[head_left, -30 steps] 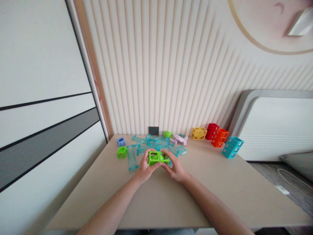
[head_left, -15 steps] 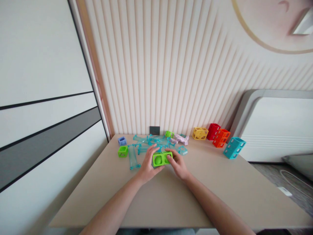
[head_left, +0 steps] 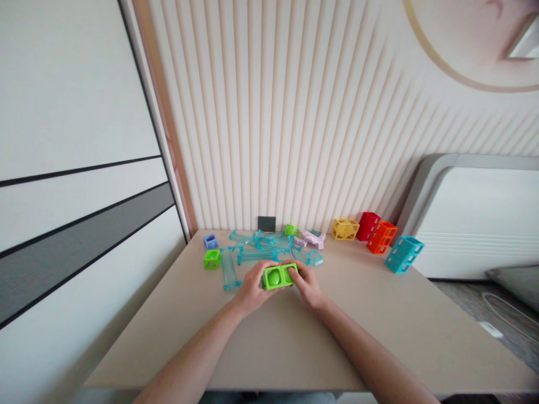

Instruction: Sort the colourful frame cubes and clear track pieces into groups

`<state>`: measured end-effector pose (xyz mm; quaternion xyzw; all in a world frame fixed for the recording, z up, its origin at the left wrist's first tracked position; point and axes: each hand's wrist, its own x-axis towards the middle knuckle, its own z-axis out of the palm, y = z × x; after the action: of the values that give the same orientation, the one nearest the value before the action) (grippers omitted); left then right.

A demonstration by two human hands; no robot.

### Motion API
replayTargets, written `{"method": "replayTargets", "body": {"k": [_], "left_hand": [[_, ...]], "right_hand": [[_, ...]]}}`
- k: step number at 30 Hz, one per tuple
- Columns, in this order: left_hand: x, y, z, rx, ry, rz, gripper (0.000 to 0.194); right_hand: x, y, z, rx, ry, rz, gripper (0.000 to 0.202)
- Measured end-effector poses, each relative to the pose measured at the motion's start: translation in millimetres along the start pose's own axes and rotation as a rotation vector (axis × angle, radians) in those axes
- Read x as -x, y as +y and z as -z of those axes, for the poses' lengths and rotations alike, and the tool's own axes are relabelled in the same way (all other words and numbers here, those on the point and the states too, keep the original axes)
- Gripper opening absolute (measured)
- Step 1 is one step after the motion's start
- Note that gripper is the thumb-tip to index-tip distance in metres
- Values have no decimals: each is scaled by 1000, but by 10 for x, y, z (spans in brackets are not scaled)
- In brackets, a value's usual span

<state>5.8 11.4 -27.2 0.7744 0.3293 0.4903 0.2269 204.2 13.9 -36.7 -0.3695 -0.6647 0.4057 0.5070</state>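
Green block pair [head_left: 281, 276] lies lengthwise left to right, right end slightly higher, grasped in both hands' grip [head_left: 255, 287] [head_left: 306, 284].

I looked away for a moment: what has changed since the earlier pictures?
The left hand and right hand still hold the green blocks, now turned, round openings towards the viewer. The right thumb moved onto that face; the left fingers, lifted midway, came down. The other toys stayed put.

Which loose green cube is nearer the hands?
The green cube at the table's left, below the blue piece; the other sits back by the wall socket.
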Motion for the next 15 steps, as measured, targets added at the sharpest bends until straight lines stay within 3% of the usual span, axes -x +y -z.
{"method": "replayTargets", "body": {"k": [12, 15], "left_hand": [[5, -37, -18, -80, -64, -107, 40], [-50, -35, 60, -119, -129, -172, 49]], "right_hand": [[10, -45, 3, 28, -11, 5, 47], [8, -20, -12, 24, 25, 27, 44]]}}
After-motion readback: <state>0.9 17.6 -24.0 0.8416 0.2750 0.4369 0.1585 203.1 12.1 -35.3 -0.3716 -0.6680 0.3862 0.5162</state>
